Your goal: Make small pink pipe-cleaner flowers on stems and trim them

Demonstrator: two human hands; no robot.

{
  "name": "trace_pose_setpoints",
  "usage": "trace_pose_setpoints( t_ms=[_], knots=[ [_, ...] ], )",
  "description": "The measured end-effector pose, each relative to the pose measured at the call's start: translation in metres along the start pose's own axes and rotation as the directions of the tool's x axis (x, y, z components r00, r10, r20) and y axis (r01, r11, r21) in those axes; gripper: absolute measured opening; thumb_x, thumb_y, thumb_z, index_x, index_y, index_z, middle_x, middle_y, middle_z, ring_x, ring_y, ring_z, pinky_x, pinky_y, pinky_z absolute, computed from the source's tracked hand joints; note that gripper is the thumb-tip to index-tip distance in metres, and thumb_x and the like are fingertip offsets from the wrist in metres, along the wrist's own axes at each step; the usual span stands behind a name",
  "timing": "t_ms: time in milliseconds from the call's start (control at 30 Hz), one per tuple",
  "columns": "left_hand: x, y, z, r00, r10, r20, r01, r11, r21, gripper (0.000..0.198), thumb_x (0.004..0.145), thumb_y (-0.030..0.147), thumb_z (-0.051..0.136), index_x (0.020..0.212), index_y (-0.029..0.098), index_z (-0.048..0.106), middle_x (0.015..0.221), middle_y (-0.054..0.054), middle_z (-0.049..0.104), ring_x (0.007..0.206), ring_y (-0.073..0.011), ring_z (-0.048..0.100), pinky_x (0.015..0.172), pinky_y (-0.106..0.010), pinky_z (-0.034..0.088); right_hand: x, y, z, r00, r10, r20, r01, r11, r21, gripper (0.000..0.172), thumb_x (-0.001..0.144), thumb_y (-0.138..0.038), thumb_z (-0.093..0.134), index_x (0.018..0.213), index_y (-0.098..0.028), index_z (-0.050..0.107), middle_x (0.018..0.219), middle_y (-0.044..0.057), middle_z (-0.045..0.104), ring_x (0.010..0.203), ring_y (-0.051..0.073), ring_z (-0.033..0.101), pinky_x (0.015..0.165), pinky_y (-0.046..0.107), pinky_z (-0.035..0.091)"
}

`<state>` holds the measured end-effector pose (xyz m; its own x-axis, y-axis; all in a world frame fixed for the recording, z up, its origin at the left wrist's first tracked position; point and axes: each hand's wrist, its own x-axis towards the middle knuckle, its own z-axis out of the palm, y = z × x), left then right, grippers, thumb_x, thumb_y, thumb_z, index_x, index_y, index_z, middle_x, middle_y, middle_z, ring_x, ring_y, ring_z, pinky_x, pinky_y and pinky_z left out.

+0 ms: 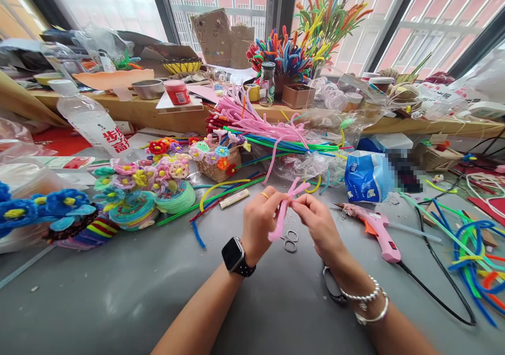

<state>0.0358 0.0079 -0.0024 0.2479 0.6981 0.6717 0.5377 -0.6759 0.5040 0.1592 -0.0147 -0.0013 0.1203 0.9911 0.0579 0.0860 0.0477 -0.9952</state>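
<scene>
My left hand [258, 221] and my right hand [320, 224] meet above the grey table [118, 302], both pinched on a folded pink pipe cleaner [283, 210]. Its looped ends stick up between my fingers and one end hangs down toward small scissors [290, 241] lying on the table below. A smartwatch is on my left wrist and bead bracelets are on my right wrist.
A pink glue gun [376, 229] with a black cord lies right of my hands. Finished pipe-cleaner flowers [158, 179] and a small flower basket [219, 160] stand at left. Loose pipe cleaners [276, 129], a blue tissue pack [366, 176] and a water bottle [92, 118] lie behind.
</scene>
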Motion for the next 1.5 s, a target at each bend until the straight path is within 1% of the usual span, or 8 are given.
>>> trace_pose_setpoints(
  t_ms=[167,367,600,867,1067,1233,1367,1500],
  knots=[
    [0.000,0.001,0.000,0.999,0.041,-0.030,-0.040,0.998,0.038,0.015,0.078,0.018,0.046,0.075,0.015,0.060,0.066,-0.002,0.056,0.059,-0.0106,0.050,0.056,-0.021,0.038,0.004,-0.004,-0.004,0.854,0.324,0.406,-0.499,0.732,0.465,0.019,0.065,-0.030,0.057,0.058,-0.016,0.045,0.054,-0.007,0.028,0.043,0.005,0.020,0.039,0.019,0.015],
    [0.009,0.000,-0.006,0.946,-0.319,0.051,0.323,0.930,-0.175,0.022,0.078,0.030,0.047,0.068,0.014,0.059,0.060,0.000,0.056,0.047,-0.0079,0.040,0.048,-0.020,0.034,0.001,-0.007,-0.003,0.993,-0.116,-0.018,0.114,0.990,-0.088,0.011,0.075,-0.028,0.052,0.079,-0.018,0.054,0.068,-0.001,0.045,0.054,0.009,0.039,0.049,0.022,0.033],
    [0.009,0.000,-0.003,0.930,-0.349,0.116,0.366,0.906,-0.210,0.022,0.077,0.032,0.048,0.069,0.014,0.059,0.060,0.000,0.055,0.047,-0.0080,0.039,0.047,-0.021,0.031,-0.002,0.006,-0.001,0.685,-0.724,0.082,0.538,0.427,-0.727,0.011,0.079,-0.014,0.048,0.086,-0.018,0.056,0.080,0.005,0.054,0.075,0.015,0.051,0.068,0.027,0.042],
    [0.007,-0.002,-0.002,0.947,-0.292,0.132,0.308,0.943,-0.122,0.022,0.079,0.030,0.045,0.070,0.014,0.058,0.066,-0.001,0.056,0.050,-0.0087,0.038,0.050,-0.023,0.030,-0.001,0.007,0.000,0.632,-0.754,0.177,0.520,0.244,-0.819,0.010,0.081,-0.014,0.046,0.080,-0.013,0.056,0.073,0.007,0.057,0.069,0.016,0.054,0.062,0.025,0.043],
    [0.007,-0.001,-0.002,0.944,-0.291,0.156,0.309,0.944,-0.112,0.021,0.079,0.029,0.045,0.070,0.015,0.058,0.066,-0.001,0.056,0.050,-0.0090,0.039,0.050,-0.023,0.030,-0.001,0.008,-0.002,0.669,-0.723,0.175,0.524,0.291,-0.801,0.011,0.081,-0.014,0.045,0.078,-0.014,0.056,0.072,0.006,0.057,0.066,0.015,0.052,0.061,0.025,0.041],
    [0.007,-0.002,-0.003,0.961,-0.233,0.147,0.252,0.959,-0.130,0.021,0.080,0.028,0.045,0.069,0.015,0.058,0.065,-0.001,0.054,0.053,-0.0095,0.039,0.052,-0.023,0.031,-0.003,0.003,0.000,0.847,-0.531,0.015,0.428,0.666,-0.612,0.013,0.079,-0.020,0.046,0.069,-0.016,0.053,0.066,0.002,0.053,0.058,0.012,0.047,0.056,0.025,0.039],
    [0.008,-0.004,-0.006,0.968,-0.184,0.172,0.212,0.963,-0.164,0.021,0.080,0.028,0.045,0.069,0.015,0.059,0.060,0.000,0.050,0.054,-0.0102,0.039,0.053,-0.023,0.031,0.000,-0.003,-0.002,0.996,-0.085,-0.033,0.077,0.977,-0.200,0.016,0.073,-0.029,0.053,0.063,-0.016,0.052,0.055,-0.001,0.049,0.049,0.010,0.042,0.046,0.022,0.032],
    [0.011,-0.003,-0.010,0.950,-0.172,0.261,0.255,0.909,-0.330,0.022,0.079,0.030,0.046,0.068,0.015,0.059,0.062,-0.001,0.050,0.054,-0.0098,0.039,0.052,-0.023,0.032,0.006,-0.006,-0.012,0.922,0.290,0.255,-0.354,0.899,0.259,0.017,0.066,-0.028,0.059,0.059,-0.015,0.052,0.051,-0.005,0.042,0.043,0.005,0.034,0.040,0.020,0.021]
  ],
)
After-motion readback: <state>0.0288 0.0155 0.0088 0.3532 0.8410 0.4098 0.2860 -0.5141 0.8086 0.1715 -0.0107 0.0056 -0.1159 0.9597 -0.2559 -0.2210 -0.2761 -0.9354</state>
